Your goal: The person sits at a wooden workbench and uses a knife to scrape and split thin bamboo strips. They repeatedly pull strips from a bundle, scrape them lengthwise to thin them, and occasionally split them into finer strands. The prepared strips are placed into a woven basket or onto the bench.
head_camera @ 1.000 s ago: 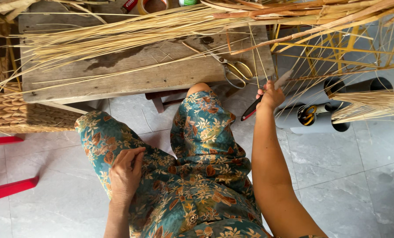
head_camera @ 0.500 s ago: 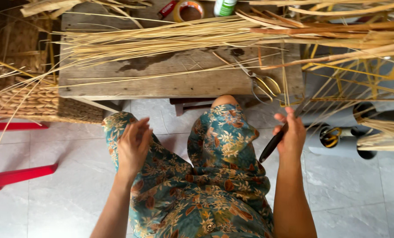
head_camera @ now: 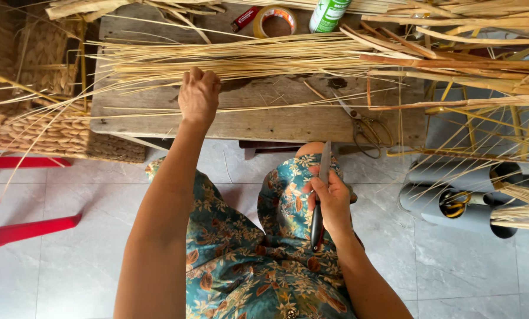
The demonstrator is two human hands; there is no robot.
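Observation:
My left hand (head_camera: 198, 94) reaches forward onto the low wooden bench (head_camera: 264, 121), its fingers curled over the bundle of thin pale straw strips (head_camera: 241, 59) lying across it. My right hand (head_camera: 330, 201) rests over my right knee and holds a knife (head_camera: 320, 195) with a dark handle, the blade pointing up toward the bench. My lap is covered by teal floral cloth (head_camera: 247, 260).
Scissors (head_camera: 364, 124) lie on the bench's right end. A tape roll (head_camera: 276, 20), a green can (head_camera: 329, 13) and a red lighter (head_camera: 245, 18) sit at the back. Woven baskets (head_camera: 57, 133) stand at left, grey tubes (head_camera: 459, 198) at right, a red stool (head_camera: 22, 227) lower left.
My left hand rose from my thigh and reached onto the straw bundle on the bench. My right hand with the knife came down and inward over my knee.

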